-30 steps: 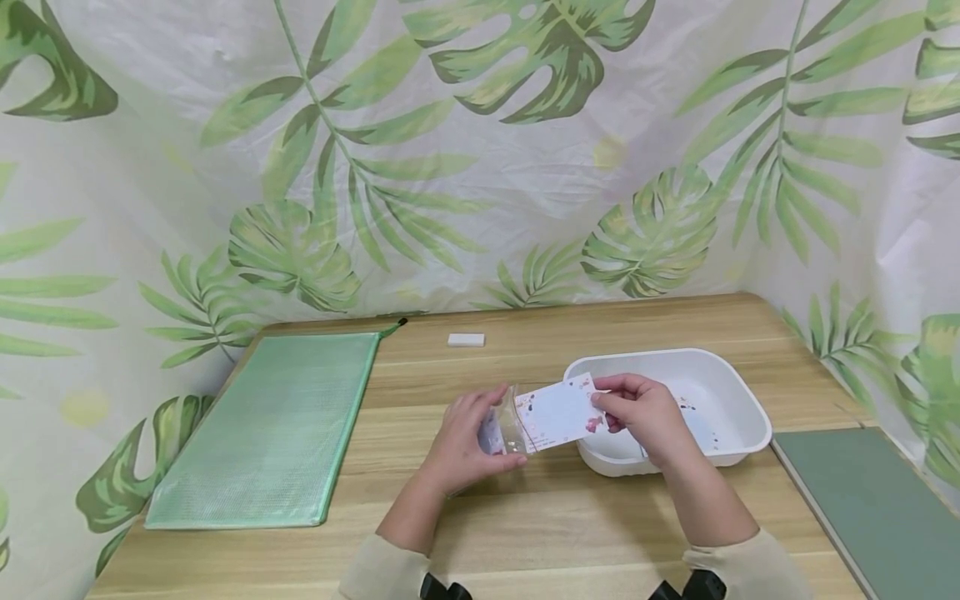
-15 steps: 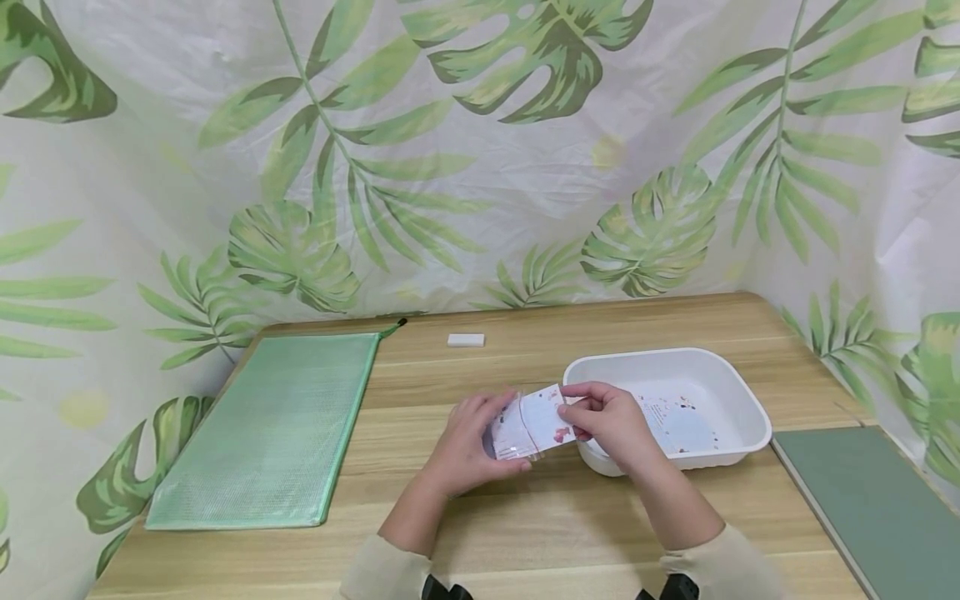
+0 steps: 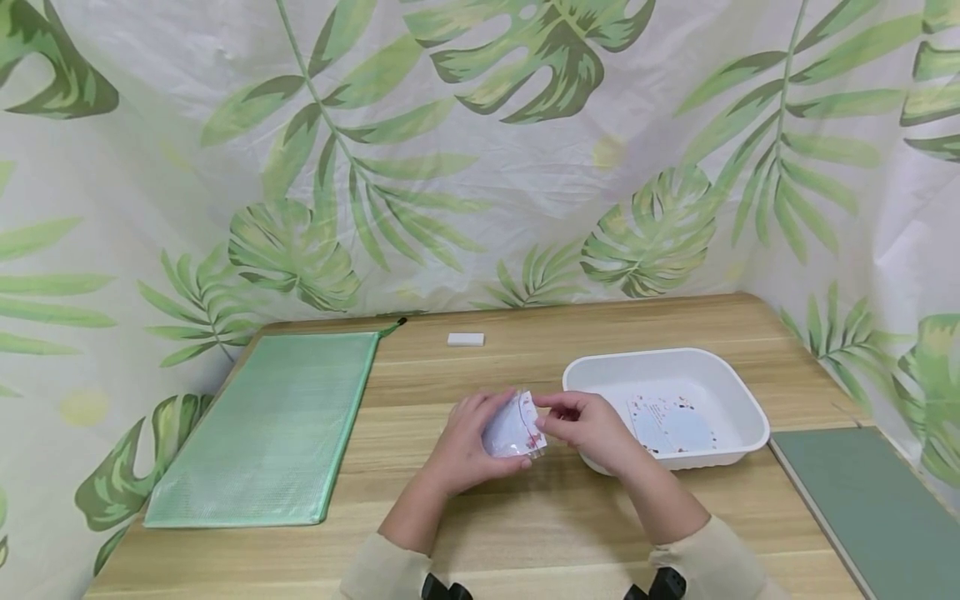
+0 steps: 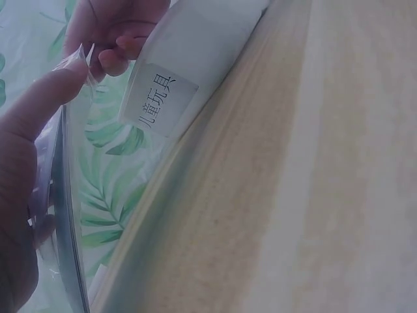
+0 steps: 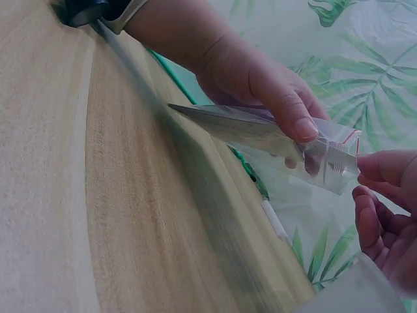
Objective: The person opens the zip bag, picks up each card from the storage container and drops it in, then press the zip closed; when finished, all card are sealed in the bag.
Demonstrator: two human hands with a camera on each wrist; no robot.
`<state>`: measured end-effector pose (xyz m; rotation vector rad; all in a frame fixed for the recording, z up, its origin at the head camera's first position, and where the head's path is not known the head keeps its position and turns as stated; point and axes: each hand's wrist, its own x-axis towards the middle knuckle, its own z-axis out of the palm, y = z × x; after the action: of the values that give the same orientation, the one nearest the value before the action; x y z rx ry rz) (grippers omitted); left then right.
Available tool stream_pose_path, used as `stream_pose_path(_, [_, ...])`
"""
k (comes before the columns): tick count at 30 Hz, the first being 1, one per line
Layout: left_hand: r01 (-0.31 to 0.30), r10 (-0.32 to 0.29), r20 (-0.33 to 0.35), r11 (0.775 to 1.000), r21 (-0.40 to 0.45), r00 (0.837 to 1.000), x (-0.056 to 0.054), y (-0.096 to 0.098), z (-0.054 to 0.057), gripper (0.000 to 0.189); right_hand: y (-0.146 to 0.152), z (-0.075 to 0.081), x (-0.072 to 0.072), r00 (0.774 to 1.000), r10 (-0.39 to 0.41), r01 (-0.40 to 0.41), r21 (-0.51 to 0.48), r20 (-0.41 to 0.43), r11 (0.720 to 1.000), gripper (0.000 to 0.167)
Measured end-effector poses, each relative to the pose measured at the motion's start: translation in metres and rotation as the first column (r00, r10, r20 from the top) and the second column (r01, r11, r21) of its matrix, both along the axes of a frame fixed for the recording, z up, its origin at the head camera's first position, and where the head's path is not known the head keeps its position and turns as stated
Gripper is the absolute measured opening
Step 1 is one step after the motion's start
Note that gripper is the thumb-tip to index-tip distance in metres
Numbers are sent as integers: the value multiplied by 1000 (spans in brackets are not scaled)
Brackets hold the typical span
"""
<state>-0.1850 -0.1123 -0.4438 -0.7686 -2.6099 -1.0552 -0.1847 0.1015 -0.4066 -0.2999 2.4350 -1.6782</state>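
My left hand [image 3: 472, 442] grips a clear plastic bag [image 3: 512, 429] from its left side, thumb towards me. Inside the bag lies a white printed card [image 3: 531, 417], with only its right end sticking out of the mouth. The thumb and index finger of my right hand [image 3: 592, 429] pinch that end; in the right wrist view, the bag's red-lined opening [image 5: 355, 137] sits right at those fingertips. Beyond my right hand stands a white plastic bin [image 3: 738, 408], with similar printed cards [image 3: 678, 425] on its floor. A label [image 4: 159, 101] with printed characters is on its outside.
A green mesh zip pouch [image 3: 262, 433] lies flat on the left of the wooden table [image 3: 525, 542]. A small white block [image 3: 466, 340] sits near the back edge. At the right lies a grey-green board [image 3: 870, 500]. A leaf-patterned cloth [image 3: 480, 167] hangs behind.
My right hand has moved left, sliding the card deeper into the plastic bag until only its end shows. My left hand stays almost in place. More of the cards in the bin is visible.
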Motion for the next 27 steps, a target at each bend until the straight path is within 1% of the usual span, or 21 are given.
stream_pose_path(3, [1, -1, -1, 1000, 3, 1000, 0, 0, 0, 87, -2, 0, -1, 999, 26, -24, 49, -38, 999, 34])
stream_pose_path(9, [5, -5, -15, 1000, 4, 1000, 0, -1, -1, 85, -9, 0, -1, 994, 46, -33, 128, -100, 991, 30])
stream_pose_path(14, [13, -13, -12, 1000, 13, 1000, 0, 0, 0, 86, -15, 0, -4, 991, 69, -46, 197, -112, 979, 27])
stream_pose_path(17, [15, -14, -7, 1000, 17, 1000, 0, 0, -1, 85, -17, 0, -5, 990, 84, -58, 220, -111, 974, 27])
stream_pose_path(20, [11, -11, 6, 1000, 22, 1000, 1, 0, -1, 85, -17, 0, -5, 990, 78, -51, 218, -117, 975, 26])
stream_pose_path(23, [6, -7, 18, 1000, 27, 1000, 1, 0, -1, 86, -12, 3, -4, 991, 56, -33, 184, -120, 982, 26])
stream_pose_path(27, [-3, 3, 17, 1000, 30, 1000, 0, -1, -2, 89, 7, 10, -7, 987, 32, -7, 158, -156, 987, 29])
